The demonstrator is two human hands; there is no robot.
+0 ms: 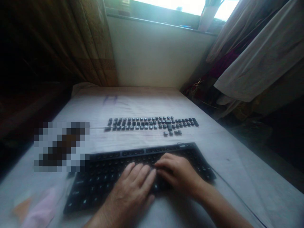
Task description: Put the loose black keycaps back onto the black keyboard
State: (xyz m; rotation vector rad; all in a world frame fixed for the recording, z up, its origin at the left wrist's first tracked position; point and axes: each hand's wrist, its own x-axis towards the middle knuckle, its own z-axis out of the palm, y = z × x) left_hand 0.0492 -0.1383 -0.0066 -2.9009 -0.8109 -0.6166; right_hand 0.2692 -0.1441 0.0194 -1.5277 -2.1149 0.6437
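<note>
A black keyboard (95,177) lies at a slight tilt across the near part of the white-covered table. My left hand (135,186) rests palm down over its middle, the fingers stretched forward on the keys. Just right of it, my right hand (175,172) is over the keys with its fingers bent together and pointing left; whatever its fingertips hold, if anything, is too small to make out. The fingertips of both hands nearly meet. Beyond the keyboard, loose dark keycaps (142,126) stand in rows on the cloth.
A pixelated dark object (61,145) lies left of the keyboard. Pink cloth (41,209) is at the lower left. A cable (237,193) runs off to the lower right. Curtains (83,41), a wall and a window are behind, with hanging cloth (256,60) at the right.
</note>
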